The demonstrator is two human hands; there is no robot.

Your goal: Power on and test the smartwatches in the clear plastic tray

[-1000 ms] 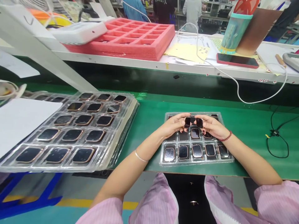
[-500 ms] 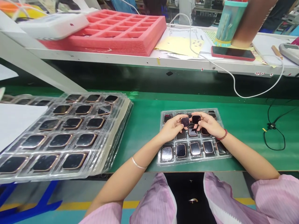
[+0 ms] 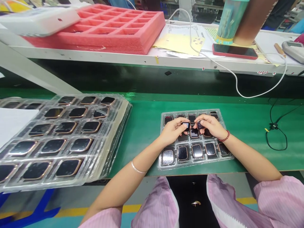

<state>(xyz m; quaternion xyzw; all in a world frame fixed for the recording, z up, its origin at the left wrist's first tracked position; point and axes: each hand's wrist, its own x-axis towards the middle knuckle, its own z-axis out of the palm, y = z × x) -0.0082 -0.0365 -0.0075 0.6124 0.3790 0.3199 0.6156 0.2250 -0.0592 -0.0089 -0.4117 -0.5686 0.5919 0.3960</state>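
A clear plastic tray (image 3: 171,164) with several square, dark-screened watch cases lies on the green bench in front of me. Over its middle, my left hand (image 3: 171,130) grips one watch case (image 3: 185,126), its screen partly lit and the thumb across it. Just to the right, my right hand (image 3: 212,126) is closed on a second watch case (image 3: 200,124), which is tilted and partly covered by the fingers. The two held cases are a short gap apart. Other cases with copper-coloured rims rest in the tray's pockets below and around both hands.
At the left stands a stack of clear trays (image 3: 95,167) filled with similar cases, partly under white paper (image 3: 16,125). The shelf above holds pink foam (image 3: 152,34), papers, a red-edged phone (image 3: 235,51) and a cup (image 3: 230,22). A black cable (image 3: 276,126) lies right.
Both held cases have been tilted, and the left one now shows a bright patch on its screen. The whole view has shifted slightly.
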